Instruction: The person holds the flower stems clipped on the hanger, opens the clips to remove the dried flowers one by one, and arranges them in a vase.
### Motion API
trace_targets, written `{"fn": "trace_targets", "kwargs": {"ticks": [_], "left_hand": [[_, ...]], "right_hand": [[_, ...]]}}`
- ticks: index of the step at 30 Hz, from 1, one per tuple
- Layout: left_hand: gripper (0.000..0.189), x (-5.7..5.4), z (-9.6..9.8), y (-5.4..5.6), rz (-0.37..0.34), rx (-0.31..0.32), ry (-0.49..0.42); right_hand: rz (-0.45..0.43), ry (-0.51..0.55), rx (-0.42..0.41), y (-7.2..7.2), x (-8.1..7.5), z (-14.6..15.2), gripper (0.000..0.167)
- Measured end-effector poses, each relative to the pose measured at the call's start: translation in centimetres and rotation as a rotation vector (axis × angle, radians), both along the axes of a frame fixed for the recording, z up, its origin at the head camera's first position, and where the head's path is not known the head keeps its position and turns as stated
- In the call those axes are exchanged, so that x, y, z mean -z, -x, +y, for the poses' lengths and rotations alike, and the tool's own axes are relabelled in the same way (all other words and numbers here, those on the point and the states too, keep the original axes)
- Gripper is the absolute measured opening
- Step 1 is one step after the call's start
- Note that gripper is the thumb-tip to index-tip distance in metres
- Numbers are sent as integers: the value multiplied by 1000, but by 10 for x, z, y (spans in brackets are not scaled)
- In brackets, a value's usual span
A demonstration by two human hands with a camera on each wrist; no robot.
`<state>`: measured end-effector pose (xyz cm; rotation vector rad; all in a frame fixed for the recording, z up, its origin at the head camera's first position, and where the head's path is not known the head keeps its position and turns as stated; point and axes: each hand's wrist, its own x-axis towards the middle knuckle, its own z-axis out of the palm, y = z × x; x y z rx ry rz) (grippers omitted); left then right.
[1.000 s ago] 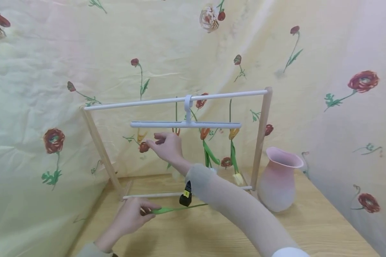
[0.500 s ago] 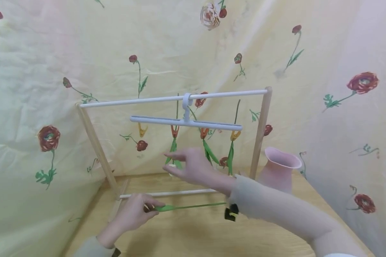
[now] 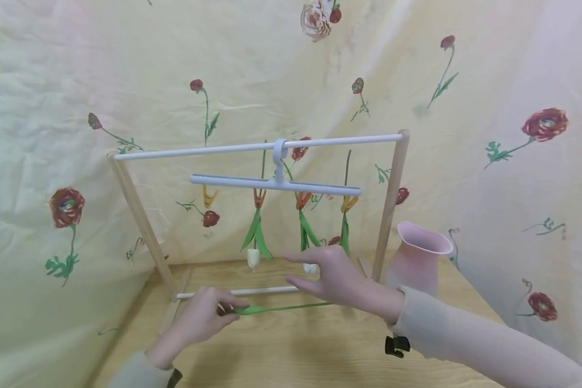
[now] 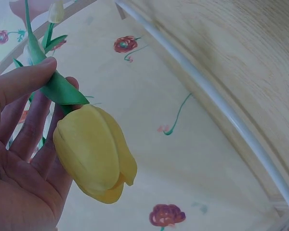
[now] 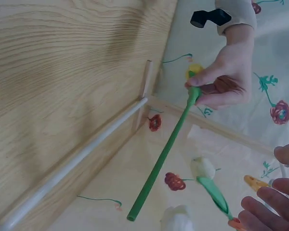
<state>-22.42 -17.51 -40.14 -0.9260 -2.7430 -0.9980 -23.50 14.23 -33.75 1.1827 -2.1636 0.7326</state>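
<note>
In the head view my left hand (image 3: 203,320) pinches an artificial tulip by its green leaf and stem (image 3: 296,307), which points right. The left wrist view shows its yellow bloom (image 4: 94,151) beside the palm. My right hand (image 3: 337,277) holds nothing, its fingers and thumb spread above the stem. Behind it a white hanger (image 3: 233,182) carries two orange clips and a yellow clip (image 3: 349,203), each with a tulip hanging head down. One white bloom (image 3: 253,260) is plain to see; another (image 3: 311,268) is partly behind my right hand. The leftmost yellow clip (image 3: 207,197) has no flower.
A wooden rack with a white top bar (image 3: 189,152) and a white lower bar (image 3: 267,290) stands on the wooden table (image 3: 271,355). A pink and white vase (image 3: 419,256) stands at its right, partly behind my right arm. Flower-patterned cloth (image 3: 150,64) surrounds the table.
My right hand has come away from near the leftmost yellow clip, moving down and right to above the stem. The hanger has tilted slightly. My left hand keeps its grip on the tulip.
</note>
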Motion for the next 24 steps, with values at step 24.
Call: {"fn": "trace_targets", "kwargs": {"ticks": [24], "left_hand": [[24,3,-2,2,26,33,-4]], "right_hand": [[-82,-102,8,-4,33,3,37]]}}
